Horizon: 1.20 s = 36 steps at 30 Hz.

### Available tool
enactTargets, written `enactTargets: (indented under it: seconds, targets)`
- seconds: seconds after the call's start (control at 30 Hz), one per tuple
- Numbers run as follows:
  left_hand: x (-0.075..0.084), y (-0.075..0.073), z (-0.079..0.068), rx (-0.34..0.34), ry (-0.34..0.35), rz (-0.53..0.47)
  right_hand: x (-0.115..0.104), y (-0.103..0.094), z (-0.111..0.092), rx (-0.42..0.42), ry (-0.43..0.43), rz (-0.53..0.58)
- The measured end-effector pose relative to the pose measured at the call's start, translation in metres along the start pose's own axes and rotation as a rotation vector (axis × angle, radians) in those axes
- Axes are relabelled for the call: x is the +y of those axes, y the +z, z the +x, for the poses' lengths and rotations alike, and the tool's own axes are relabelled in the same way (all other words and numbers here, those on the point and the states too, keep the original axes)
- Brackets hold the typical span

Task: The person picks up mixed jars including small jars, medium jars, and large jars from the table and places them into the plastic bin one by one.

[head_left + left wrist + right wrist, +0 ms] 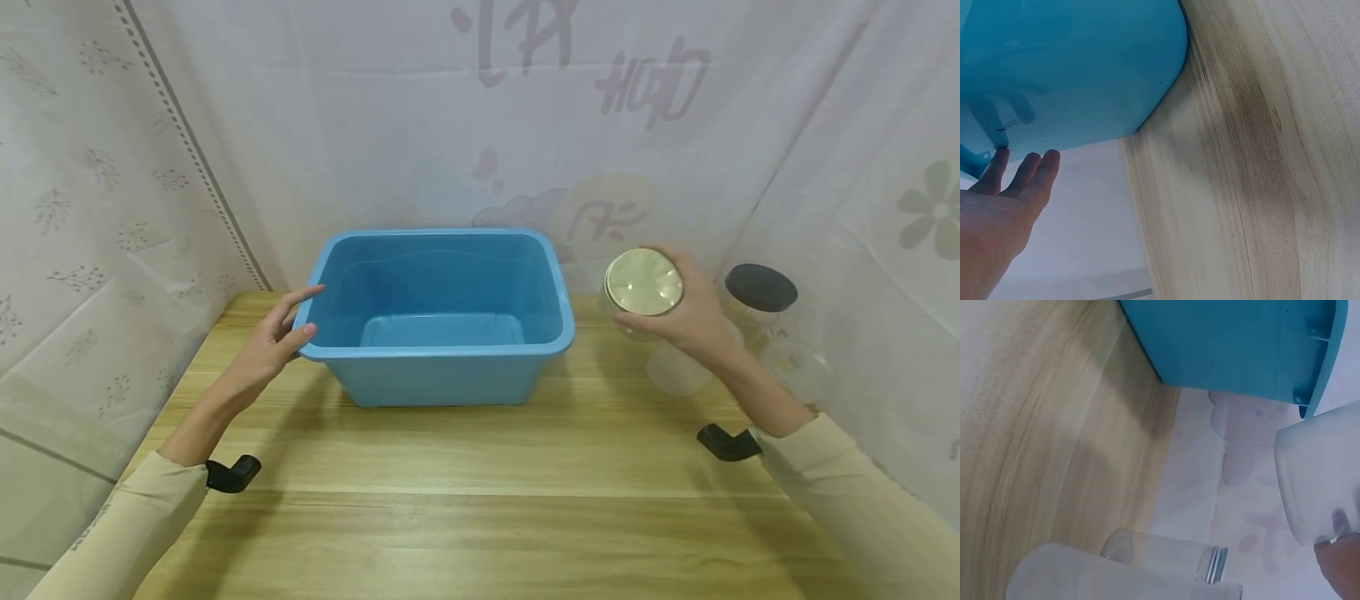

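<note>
A blue plastic tub (442, 379) stands on the wooden table, its inside bare. My left hand (273, 337) is at the tub's left rim, thumb and index finger reaching over the edge. In the left wrist view, the other fingers (1041, 178) are nearly straight against or close to the outer wall. To the right of the tub, my right hand (686, 304) grips a clear plastic jar with a shiny, creased gold-coloured top (643, 282). Its translucent body (1319, 475) shows in the right wrist view, raised above the table. My right palm is hidden.
Behind my right wrist stands a jar with a black lid (761, 287). Clear containers (678, 368) are close by, partly covered by my forearm. The right wrist view shows a clear jar with a silvery lid band (1169, 553). Printed cloth (420, 150) hangs behind the table.
</note>
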<state>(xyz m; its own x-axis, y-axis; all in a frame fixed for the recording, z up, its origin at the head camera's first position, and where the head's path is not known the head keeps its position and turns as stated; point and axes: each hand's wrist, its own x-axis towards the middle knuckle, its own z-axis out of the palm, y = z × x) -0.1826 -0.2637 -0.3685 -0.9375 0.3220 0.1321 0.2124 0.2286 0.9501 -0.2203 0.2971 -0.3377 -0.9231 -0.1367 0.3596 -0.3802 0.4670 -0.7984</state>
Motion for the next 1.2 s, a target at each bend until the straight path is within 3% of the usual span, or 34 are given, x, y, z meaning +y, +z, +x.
enactTargets:
  seconds: [0.17,0.43,0.73,1.07,1.2]
  targets:
    - [0.001,0.001,0.0,-0.003,0.002,0.013,-0.011,0.0,0.0,-0.026,-0.034,-0.04]
    - [-0.002,-0.003,-0.002,-0.007,0.004,0.039,-0.047,0.0,-0.002,-0.061,-0.123,-0.103]
    - [-0.002,-0.001,0.0,-0.018,0.004,0.023,-0.057,-0.004,0.001,-0.098,-0.169,-0.131]
    - [-0.001,0.0,0.0,-0.012,0.013,0.017,-0.072,-0.001,0.012,-0.136,-0.408,-0.221]
    - [-0.001,0.0,0.0,-0.011,0.018,0.024,-0.068,0.0,0.017,-0.137,-0.433,-0.246]
